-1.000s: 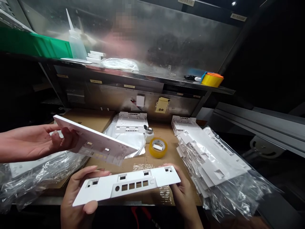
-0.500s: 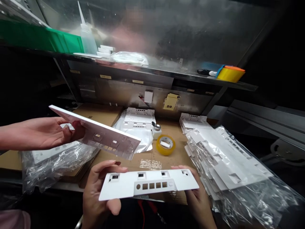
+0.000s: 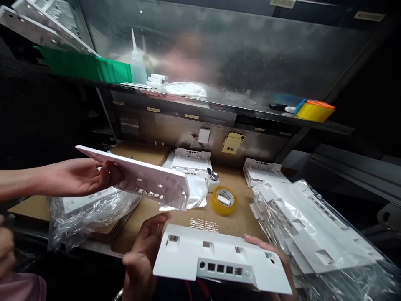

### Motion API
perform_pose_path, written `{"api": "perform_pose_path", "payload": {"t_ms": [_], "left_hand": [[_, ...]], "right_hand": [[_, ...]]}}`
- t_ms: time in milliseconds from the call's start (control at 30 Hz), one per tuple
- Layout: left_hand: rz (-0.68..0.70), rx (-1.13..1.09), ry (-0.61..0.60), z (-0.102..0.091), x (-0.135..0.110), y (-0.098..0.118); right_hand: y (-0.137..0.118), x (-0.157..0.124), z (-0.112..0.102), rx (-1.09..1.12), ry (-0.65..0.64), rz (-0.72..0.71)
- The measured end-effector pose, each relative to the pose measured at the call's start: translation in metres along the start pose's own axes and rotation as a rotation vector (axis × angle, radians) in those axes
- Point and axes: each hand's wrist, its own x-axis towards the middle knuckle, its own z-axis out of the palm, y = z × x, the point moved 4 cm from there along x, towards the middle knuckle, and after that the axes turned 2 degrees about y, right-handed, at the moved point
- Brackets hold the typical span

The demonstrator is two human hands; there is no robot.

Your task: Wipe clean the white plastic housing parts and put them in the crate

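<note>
Between my two hands I hold a long white plastic panel (image 3: 188,255) with a row of small square holes, low in the view. My left hand (image 3: 140,259) is closed round its left end. My right hand (image 3: 266,246) is mostly hidden under its right end, with fingertips curled over the far edge. A co-worker's hand (image 3: 81,177) reaches in from the left and grips a second white panel (image 3: 140,177), held tilted just above and left of mine.
A yellow tape roll (image 3: 223,200) lies on the cardboard-covered bench (image 3: 238,217). Bagged white panels are stacked at the right (image 3: 307,225) and plastic bags lie at the left (image 3: 84,209). The shelf above holds a green bin (image 3: 84,69), a squeeze bottle (image 3: 138,67) and yellow tape (image 3: 315,110).
My panel has dropped lower and shifted right, its right end now tilted down. The co-worker's panel has stayed in about the same place above it.
</note>
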Motion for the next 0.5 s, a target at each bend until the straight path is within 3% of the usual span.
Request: {"api": "perform_pose_path", "payload": {"t_ms": [100, 167, 233, 333, 400, 500], "left_hand": [[-0.512, -0.126, 0.084, -0.003, -0.005, -0.01], [-0.88, -0.192, 0.019, 0.002, -0.017, -0.012], [-1.115, -0.297, -0.094, 0.007, -0.026, -0.01], [-1.153, -0.393, -0.065, 0.002, -0.02, -0.009], [-1.026, -0.339, 0.03, -0.009, -0.007, -0.008], [-0.894, -0.217, 0.09, -0.023, 0.007, -0.005]], "right_hand": [[0.002, 0.003, -0.005, -0.011, -0.009, 0.057], [0.002, 0.007, -0.004, 0.003, -0.056, 0.071], [0.0, 0.013, 0.0, 0.028, -0.142, 0.029], [-0.002, 0.025, 0.01, 0.08, -0.301, -0.082], [0.0, 0.039, 0.017, 0.059, -0.413, -0.109], [0.015, 0.07, 0.035, -0.193, -0.608, -0.048]]}}
